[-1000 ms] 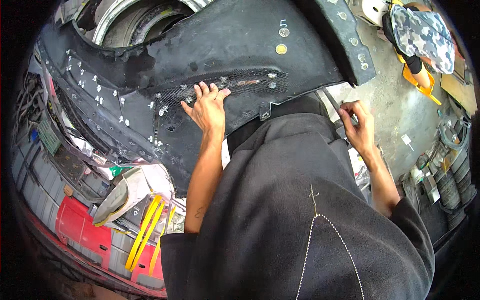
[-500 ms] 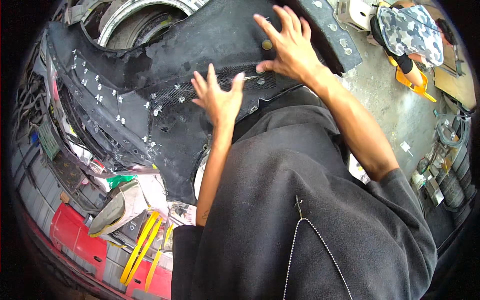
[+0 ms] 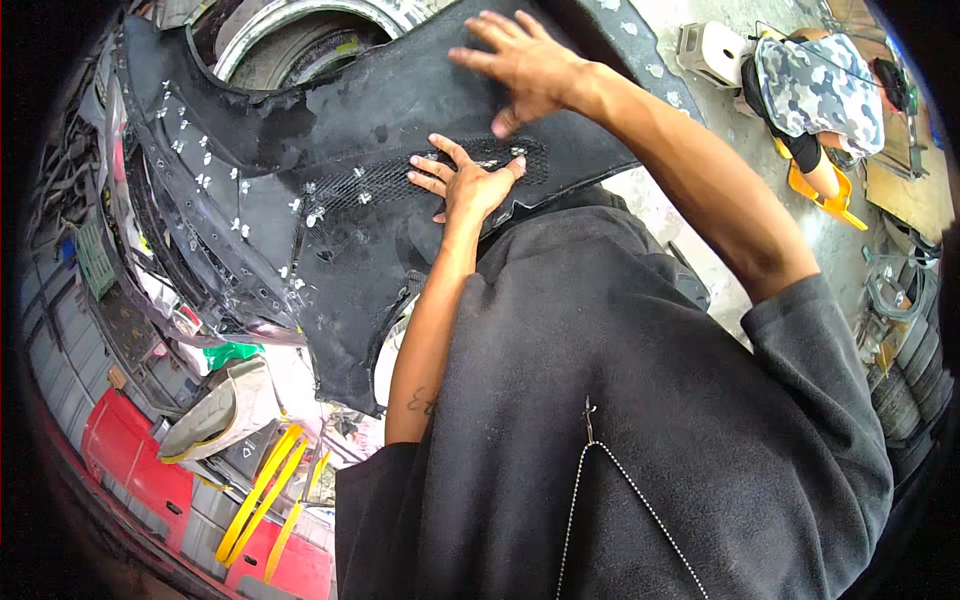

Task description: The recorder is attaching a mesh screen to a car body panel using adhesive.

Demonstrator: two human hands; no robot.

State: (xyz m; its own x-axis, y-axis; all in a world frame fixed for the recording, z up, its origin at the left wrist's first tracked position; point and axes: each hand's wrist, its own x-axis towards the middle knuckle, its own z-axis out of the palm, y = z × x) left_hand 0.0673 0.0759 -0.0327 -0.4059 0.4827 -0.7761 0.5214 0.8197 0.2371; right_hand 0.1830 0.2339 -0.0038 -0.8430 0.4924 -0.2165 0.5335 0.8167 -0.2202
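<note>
A large black moulded panel (image 3: 350, 120), much like a vehicle bumper cover, stretches in front of me. Along its near part runs a strip of black wire mesh (image 3: 385, 186), with pale blobs dotted on it. My left hand (image 3: 470, 185) rests on this mesh, fingers spread and the thumb out to the right. Farther off, my right hand (image 3: 525, 68) hovers over the panel's right part, slightly blurred, with its fingers apart. Neither hand holds anything I can see.
Behind the panel lies a round wheel rim (image 3: 300, 35). At far right a person (image 3: 815, 95) in a camouflage top crouches by a white stool (image 3: 710, 52) and an orange scoop-like thing (image 3: 830, 200). Yellow strips (image 3: 262, 500) and red panels (image 3: 135, 465) are at lower left.
My left hand has shifted slightly right and come down onto the mesh. My right hand has swung left across the panel. The round yellowish disc seen beside it before is no longer visible.
</note>
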